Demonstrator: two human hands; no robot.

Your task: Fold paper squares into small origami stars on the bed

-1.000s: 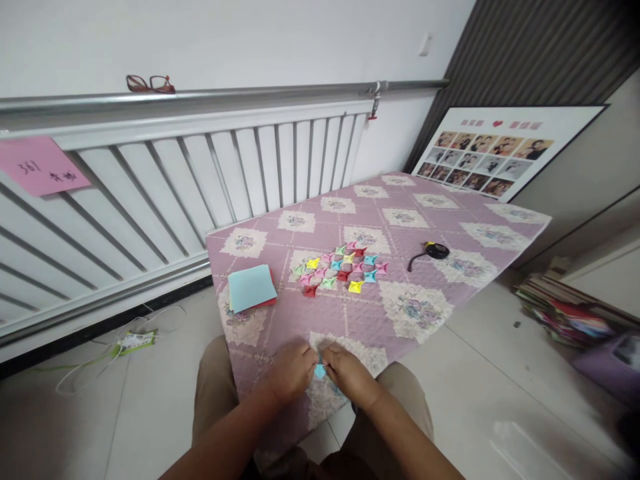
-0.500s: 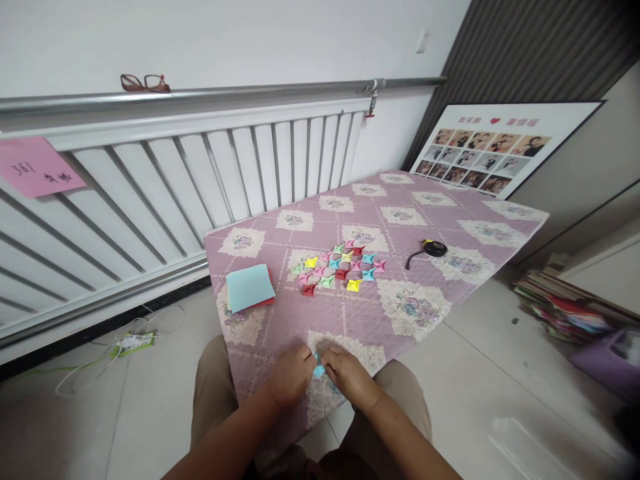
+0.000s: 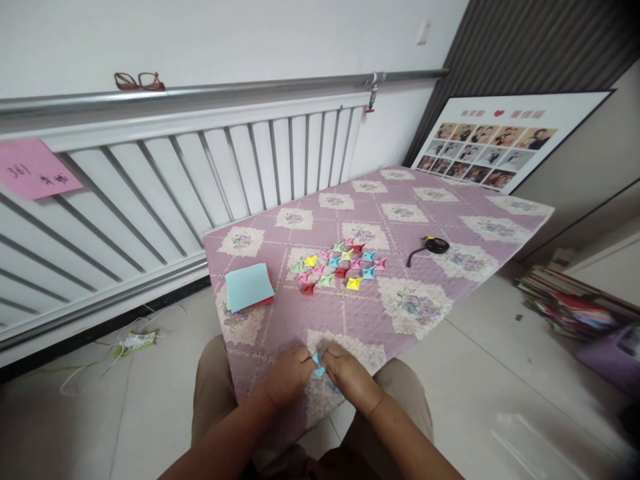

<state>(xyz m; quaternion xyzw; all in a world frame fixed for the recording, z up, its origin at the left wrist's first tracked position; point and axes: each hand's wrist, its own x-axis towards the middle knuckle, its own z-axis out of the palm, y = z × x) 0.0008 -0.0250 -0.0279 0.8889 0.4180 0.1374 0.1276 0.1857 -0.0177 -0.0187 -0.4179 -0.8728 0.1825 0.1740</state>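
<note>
A small light-blue folded paper piece (image 3: 319, 365) is pinched between my two hands, low over the near end of the table. My left hand (image 3: 291, 375) grips its left side, and my right hand (image 3: 346, 373) has its right side; the fingers hide part of the folds. Farther up the cloth lie several finished-looking folded paper pieces (image 3: 341, 273) in pink, red, yellow, green and blue, set close together in slanting rows. To their left rests a stack of paper sheets (image 3: 249, 288), light blue on top with red and yellow edges showing beneath.
The table wears a purple flowered tablecloth (image 3: 280, 253). A black corded object (image 3: 436, 245) lies toward the right. Behind stand a white radiator (image 3: 280, 160), a pipe carrying glasses (image 3: 139, 81), and a photo board (image 3: 490, 143). A power strip (image 3: 137, 341) sits on the floor.
The camera view has shifted slightly. Both hands stay at the same spot on the light-blue folded paper, with a little more of it showing between the fingers.
</note>
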